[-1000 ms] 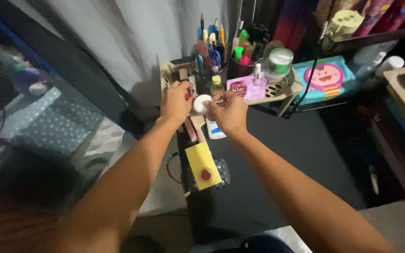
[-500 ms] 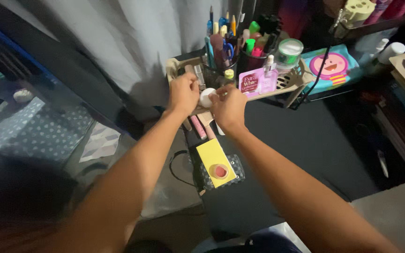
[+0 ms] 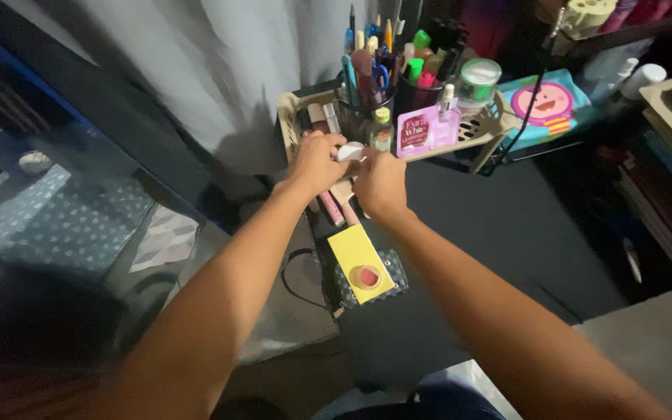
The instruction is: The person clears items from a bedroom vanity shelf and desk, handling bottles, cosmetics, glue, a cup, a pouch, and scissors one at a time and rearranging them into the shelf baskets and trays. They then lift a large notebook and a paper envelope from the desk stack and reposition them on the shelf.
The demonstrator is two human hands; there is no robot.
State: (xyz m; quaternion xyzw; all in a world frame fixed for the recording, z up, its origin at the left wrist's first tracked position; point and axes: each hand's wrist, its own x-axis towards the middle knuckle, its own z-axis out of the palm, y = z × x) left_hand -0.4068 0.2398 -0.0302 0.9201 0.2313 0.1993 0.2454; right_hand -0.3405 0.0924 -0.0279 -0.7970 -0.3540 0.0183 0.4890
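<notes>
Both hands have shifted slightly left, the left hand (image 3: 314,162) and right hand (image 3: 380,184) now clamping their fingers on the small white jar (image 3: 350,151) beside the beige basket (image 3: 499,124) on the desk (image 3: 491,233).

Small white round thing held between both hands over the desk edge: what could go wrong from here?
The small white round thing is pinched between the left hand and right hand beside the crowded beige basket. If it slips, it could drop among the pink tubes or off the black desk. The right hand sits close to the small dropper bottle and pen cup; a nudge might topple them.
</notes>
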